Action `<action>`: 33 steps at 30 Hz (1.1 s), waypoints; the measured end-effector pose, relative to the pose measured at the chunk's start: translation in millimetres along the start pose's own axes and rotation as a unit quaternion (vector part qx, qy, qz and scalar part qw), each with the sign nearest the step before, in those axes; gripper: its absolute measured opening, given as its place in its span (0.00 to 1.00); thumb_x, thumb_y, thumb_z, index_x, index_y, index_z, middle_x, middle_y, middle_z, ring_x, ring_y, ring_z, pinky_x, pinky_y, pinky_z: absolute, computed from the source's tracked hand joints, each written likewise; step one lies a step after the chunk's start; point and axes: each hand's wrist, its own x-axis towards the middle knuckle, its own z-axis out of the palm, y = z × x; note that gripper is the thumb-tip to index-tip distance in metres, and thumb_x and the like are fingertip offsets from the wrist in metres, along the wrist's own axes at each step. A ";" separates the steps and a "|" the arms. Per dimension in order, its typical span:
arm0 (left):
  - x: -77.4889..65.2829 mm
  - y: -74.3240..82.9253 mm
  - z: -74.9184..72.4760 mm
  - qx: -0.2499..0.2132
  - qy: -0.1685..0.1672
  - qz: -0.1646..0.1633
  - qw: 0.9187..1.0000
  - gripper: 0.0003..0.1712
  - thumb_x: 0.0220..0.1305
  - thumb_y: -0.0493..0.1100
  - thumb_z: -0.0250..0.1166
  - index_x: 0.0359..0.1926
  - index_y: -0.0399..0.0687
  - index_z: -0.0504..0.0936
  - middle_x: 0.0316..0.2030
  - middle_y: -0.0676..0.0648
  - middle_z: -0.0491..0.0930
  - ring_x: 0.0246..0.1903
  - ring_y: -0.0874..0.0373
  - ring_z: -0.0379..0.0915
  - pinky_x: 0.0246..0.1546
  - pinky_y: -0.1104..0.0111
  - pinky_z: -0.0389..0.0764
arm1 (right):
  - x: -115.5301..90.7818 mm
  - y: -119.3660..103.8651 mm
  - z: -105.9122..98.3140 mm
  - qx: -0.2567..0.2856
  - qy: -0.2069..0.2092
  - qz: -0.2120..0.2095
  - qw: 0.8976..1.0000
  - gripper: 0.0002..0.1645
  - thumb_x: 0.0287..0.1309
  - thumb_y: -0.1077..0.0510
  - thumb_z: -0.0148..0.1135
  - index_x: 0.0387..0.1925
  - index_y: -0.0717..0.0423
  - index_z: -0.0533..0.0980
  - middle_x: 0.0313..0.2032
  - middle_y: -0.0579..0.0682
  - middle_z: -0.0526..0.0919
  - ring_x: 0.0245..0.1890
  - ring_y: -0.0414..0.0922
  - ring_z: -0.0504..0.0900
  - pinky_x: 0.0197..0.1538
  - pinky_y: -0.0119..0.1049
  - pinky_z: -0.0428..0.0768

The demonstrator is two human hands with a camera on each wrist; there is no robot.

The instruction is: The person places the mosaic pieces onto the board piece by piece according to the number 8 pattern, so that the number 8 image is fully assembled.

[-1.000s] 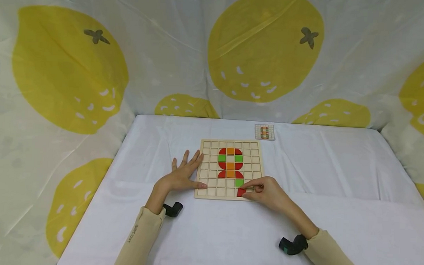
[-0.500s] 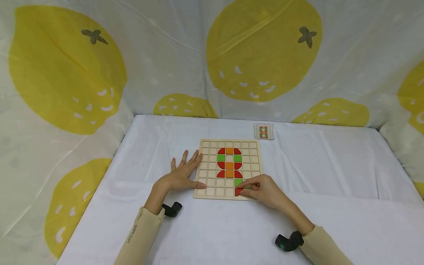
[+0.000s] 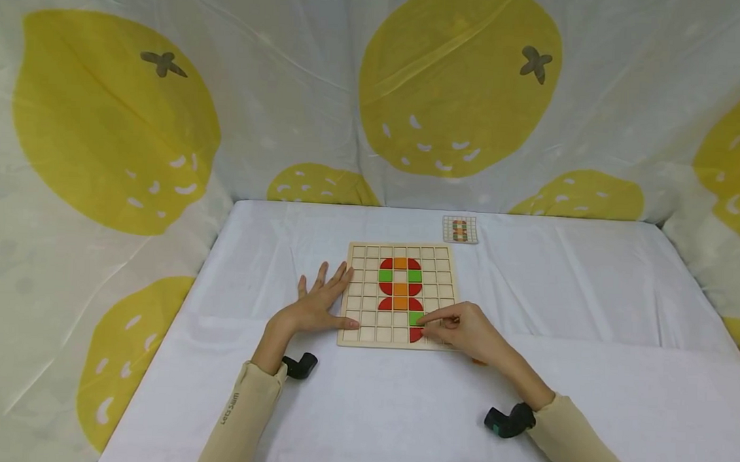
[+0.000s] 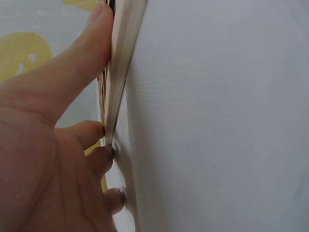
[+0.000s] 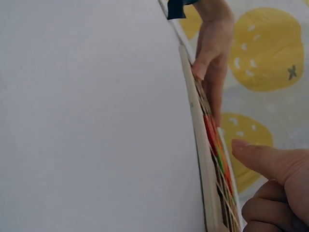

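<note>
A wooden grid board [image 3: 369, 333] lies on the white cloth, with red, orange and green tiles in its middle cells. My left hand [image 3: 309, 310] rests spread at the board's left edge, its thumb on the lower left corner; the left wrist view shows that thumb [image 4: 89, 53] pressing the rim. At the lower right, my right hand [image 3: 467, 333] has its thumb and index finger beside a red rounded tile [image 3: 415, 335], below a green tile [image 3: 414, 318]. An orange tile [image 3: 479, 362] pokes out under the palm, apparently held by the curled fingers [image 5: 268, 208], mostly hidden.
Behind the board's right corner lies a small pattern card [image 3: 460, 229] with a similar coloured figure on a grid. Lemon-print cloth [image 3: 461, 84] hangs at the back and left of the table. A dark camera [image 3: 510, 421] is strapped to each wrist.
The red tile has shifted left and sits squarely in its cell. My right thumb and index finger have drawn off it, and the orange tile has come into view. My left hand has stayed put.
</note>
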 end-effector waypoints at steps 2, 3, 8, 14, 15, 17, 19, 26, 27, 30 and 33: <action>-0.1 -0.2 0.2 -0.003 0.000 0.000 1.000 0.66 0.60 0.64 0.73 0.84 0.51 0.42 0.84 0.46 0.34 0.82 0.38 0.15 0.72 0.27 0.20 | -2.1 0.2 -7.5 -0.006 0.013 0.010 1.000 0.10 0.59 0.52 0.76 0.42 0.47 0.90 0.13 0.39 0.55 0.17 0.34 0.56 0.22 0.26 0.55; -0.5 0.0 0.1 -0.004 -0.001 0.000 1.000 0.65 0.60 0.64 0.74 0.84 0.51 0.42 0.84 0.47 0.34 0.82 0.38 0.15 0.72 0.28 0.20 | -3.2 0.5 -11.7 -0.008 0.018 0.016 1.000 0.10 0.59 0.52 0.76 0.42 0.48 0.90 0.14 0.39 0.55 0.16 0.35 0.56 0.22 0.27 0.55; -1.1 -0.4 -0.4 -0.006 0.000 0.000 1.000 0.66 0.60 0.63 0.74 0.84 0.50 0.42 0.84 0.46 0.34 0.82 0.38 0.14 0.72 0.28 0.20 | -7.6 5.8 -32.0 -0.041 0.040 0.037 0.998 0.13 0.59 0.53 0.76 0.45 0.50 0.90 0.15 0.40 0.56 0.17 0.37 0.57 0.22 0.29 0.56; -0.9 0.8 -0.6 -0.005 -0.001 -0.003 1.000 0.66 0.60 0.64 0.74 0.84 0.51 0.42 0.84 0.47 0.33 0.82 0.38 0.14 0.72 0.28 0.20 | -14.2 15.5 -59.2 -0.043 0.029 0.049 0.997 0.15 0.57 0.55 0.77 0.47 0.50 0.89 0.17 0.40 0.54 0.19 0.36 0.55 0.23 0.29 0.55; -1.0 1.0 -0.6 -0.005 -0.001 -0.004 1.000 0.66 0.60 0.64 0.74 0.84 0.51 0.42 0.84 0.47 0.33 0.82 0.38 0.14 0.72 0.28 0.20 | -15.9 17.6 -63.7 -0.041 0.019 0.047 0.998 0.15 0.56 0.55 0.77 0.47 0.50 0.89 0.17 0.40 0.54 0.19 0.36 0.54 0.23 0.30 0.55; -1.3 1.3 -0.7 -0.005 -0.002 -0.005 1.000 0.66 0.60 0.64 0.74 0.84 0.51 0.42 0.84 0.47 0.33 0.82 0.38 0.14 0.72 0.28 0.20 | -19.1 22.6 -72.0 -0.039 -0.004 0.041 0.998 0.15 0.56 0.56 0.78 0.47 0.50 0.89 0.17 0.40 0.53 0.20 0.35 0.54 0.24 0.30 0.56; -1.5 1.5 -0.7 -0.005 -0.002 -0.006 1.000 0.66 0.60 0.64 0.74 0.84 0.51 0.42 0.84 0.47 0.33 0.82 0.38 0.14 0.72 0.28 0.20 | -21.8 27.6 -78.6 -0.040 -0.028 0.033 0.998 0.16 0.54 0.57 0.78 0.47 0.50 0.89 0.17 0.40 0.53 0.21 0.34 0.55 0.25 0.30 0.57; -1.2 1.6 -0.8 -0.007 0.002 -0.004 1.000 0.66 0.59 0.63 0.74 0.84 0.51 0.43 0.84 0.47 0.33 0.82 0.38 0.15 0.72 0.28 0.20 | -24.6 41.7 -88.7 0.001 -0.118 0.028 0.993 0.17 0.51 0.56 0.80 0.45 0.51 0.90 0.16 0.43 0.51 0.20 0.35 0.52 0.25 0.31 0.56; -1.1 1.5 -0.7 -0.007 0.002 -0.004 1.000 0.66 0.59 0.63 0.74 0.84 0.51 0.43 0.84 0.47 0.33 0.82 0.38 0.15 0.72 0.28 0.20 | -24.5 43.6 -89.0 0.010 -0.134 0.021 0.991 0.17 0.51 0.57 0.80 0.45 0.51 0.89 0.16 0.45 0.50 0.20 0.36 0.51 0.25 0.32 0.55; -1.1 1.4 -0.6 -0.006 0.002 -0.004 1.000 0.66 0.60 0.63 0.74 0.84 0.51 0.43 0.84 0.47 0.33 0.82 0.38 0.15 0.72 0.28 0.20 | -24.2 49.7 -89.0 0.034 -0.183 -0.007 0.982 0.17 0.52 0.60 0.79 0.46 0.53 0.89 0.16 0.51 0.48 0.19 0.39 0.49 0.24 0.35 0.51; -1.4 1.5 -0.6 -0.003 0.001 -0.003 1.000 0.66 0.60 0.63 0.74 0.84 0.51 0.43 0.84 0.47 0.33 0.82 0.38 0.15 0.72 0.28 0.20 | -24.0 55.6 -87.7 0.055 -0.224 -0.031 0.972 0.19 0.52 0.62 0.79 0.48 0.55 0.88 0.18 0.55 0.47 0.19 0.41 0.48 0.24 0.36 0.53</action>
